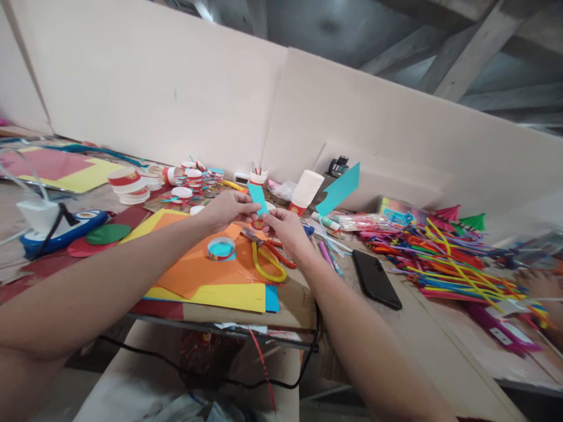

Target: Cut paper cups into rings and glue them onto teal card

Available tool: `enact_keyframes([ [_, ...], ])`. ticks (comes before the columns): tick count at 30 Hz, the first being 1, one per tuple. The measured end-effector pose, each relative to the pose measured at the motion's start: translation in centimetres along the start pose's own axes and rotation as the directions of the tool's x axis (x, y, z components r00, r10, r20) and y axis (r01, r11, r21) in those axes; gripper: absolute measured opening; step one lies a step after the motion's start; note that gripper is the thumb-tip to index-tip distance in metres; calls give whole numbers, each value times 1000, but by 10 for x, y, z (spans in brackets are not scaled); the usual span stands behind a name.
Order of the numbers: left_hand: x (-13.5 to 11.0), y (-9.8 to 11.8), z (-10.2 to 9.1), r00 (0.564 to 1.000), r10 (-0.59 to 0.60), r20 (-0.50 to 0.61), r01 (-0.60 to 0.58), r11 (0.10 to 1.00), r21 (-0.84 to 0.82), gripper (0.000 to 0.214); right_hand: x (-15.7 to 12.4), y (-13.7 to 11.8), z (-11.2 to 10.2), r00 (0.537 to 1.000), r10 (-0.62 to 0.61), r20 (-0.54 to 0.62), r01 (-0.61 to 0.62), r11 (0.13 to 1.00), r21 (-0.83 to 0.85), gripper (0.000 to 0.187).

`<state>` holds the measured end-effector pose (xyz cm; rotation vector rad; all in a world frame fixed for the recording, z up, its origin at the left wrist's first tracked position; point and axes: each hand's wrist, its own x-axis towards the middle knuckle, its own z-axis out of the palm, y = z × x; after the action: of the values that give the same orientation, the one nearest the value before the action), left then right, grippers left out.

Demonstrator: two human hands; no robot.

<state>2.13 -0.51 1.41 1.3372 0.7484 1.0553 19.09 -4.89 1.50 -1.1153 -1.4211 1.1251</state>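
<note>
Over the middle of the table my left hand [226,210] pinches a small light-blue paper strip [258,198]. The lower end of the same strip is between the thumb and fingers of my right hand [287,230]. Below my hands lie scissors [269,266] with yellow handles and another tool with orange-red handles [281,255]. A low ring cut from a paper cup [221,257], with blue showing inside, rests on orange paper [189,275]. Beyond my right hand a larger light-blue paper piece [341,190] stands tilted; what supports it is hidden.
Stacked paper cups [307,189] and several cut cup pieces [193,179] stand at the back. A black phone [376,278] and a heap of colourful pipe cleaners [444,258] lie to the right. A blue-white power strip [65,231] sits left. Another person's hand [539,285] shows far right.
</note>
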Motion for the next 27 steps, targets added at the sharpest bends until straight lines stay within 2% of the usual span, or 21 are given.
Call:
enact_keyframes([
  [15,-2,4,2,999,10,-44,-10,1000,20,32,1,2,-1,999,24,42,-28,994,101,31],
  [21,-3,8,4,996,-7,-90,5,1000,-26,32,2,0,-1,995,65,71,-79,972,222,43],
  [27,-3,8,6,995,-15,-101,10,998,-58,32,0,2,0,996,43,75,-57,979,195,39],
])
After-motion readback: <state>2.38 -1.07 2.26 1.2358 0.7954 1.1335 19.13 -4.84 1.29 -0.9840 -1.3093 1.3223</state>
